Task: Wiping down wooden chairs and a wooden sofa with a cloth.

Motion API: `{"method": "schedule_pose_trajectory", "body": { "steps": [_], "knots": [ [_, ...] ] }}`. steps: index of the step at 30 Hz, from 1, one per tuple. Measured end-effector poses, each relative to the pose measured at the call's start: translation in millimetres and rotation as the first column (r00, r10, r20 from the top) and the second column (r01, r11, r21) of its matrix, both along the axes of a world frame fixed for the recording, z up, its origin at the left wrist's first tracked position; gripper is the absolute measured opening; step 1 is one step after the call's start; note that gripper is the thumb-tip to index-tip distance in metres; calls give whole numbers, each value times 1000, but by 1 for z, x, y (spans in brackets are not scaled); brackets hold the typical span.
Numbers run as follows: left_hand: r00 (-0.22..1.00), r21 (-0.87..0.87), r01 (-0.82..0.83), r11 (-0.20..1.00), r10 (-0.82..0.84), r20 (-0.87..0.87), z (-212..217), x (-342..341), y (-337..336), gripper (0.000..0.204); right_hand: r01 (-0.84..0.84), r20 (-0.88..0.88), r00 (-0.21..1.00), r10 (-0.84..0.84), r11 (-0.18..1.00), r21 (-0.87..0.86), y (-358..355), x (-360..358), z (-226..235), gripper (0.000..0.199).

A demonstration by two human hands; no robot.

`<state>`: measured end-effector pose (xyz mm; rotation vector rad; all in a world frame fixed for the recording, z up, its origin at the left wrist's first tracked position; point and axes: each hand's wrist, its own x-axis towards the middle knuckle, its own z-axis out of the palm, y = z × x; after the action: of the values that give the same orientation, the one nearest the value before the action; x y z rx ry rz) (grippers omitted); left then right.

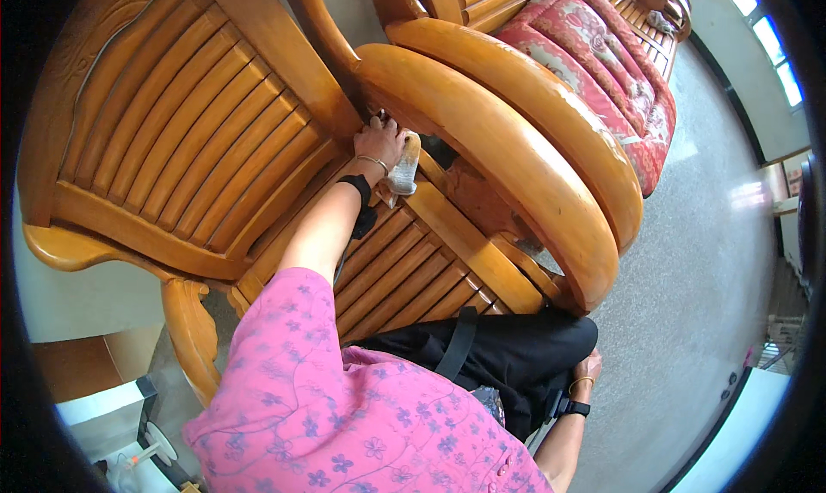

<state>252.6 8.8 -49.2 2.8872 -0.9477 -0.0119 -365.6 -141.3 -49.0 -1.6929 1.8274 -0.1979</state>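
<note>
My left hand (381,142) reaches into the back corner of a wooden chair, where the slatted backrest (185,114) meets the seat and the curved armrest. Its fingers are bent round a worn white and tan cloth (403,163) that hangs out beside the thumb side, above the slatted seat (396,269). The fingertips are partly hidden in the corner. A bracelet and a black band circle that wrist. At the lower right, my right hand (588,368) rests against the side of my black-clad knee, its fingers mostly out of sight.
The thick rounded armrest (499,140) curves between my left arm and the neighbouring seat. Beyond it lies a red floral cushion (594,63) on another wooden seat. Speckled grey floor (680,286) stretches to the right. A white fan (159,444) stands at the lower left.
</note>
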Motion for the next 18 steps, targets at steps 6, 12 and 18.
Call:
{"method": "schedule_pose_trajectory", "body": {
  "steps": [6, 12, 18],
  "knots": [
    [988, 31, -14, 999, 19, -152, -10, 19, -23, 44, -27, -111, 993, 29, 999, 22, 4, 10, 16, 28],
    [984, -131, -44, 990, 20, -178, -2, -24, -3, 53, 55, 17, 998, -56, 998, 29, 9, 11, 15, 28],
    [944, -62, 270, 961, -277, -180, -26, -111, 66, 41, -28, -22, 999, 29, 999, 22, 6, 13, 17, 29]
  ]
}}
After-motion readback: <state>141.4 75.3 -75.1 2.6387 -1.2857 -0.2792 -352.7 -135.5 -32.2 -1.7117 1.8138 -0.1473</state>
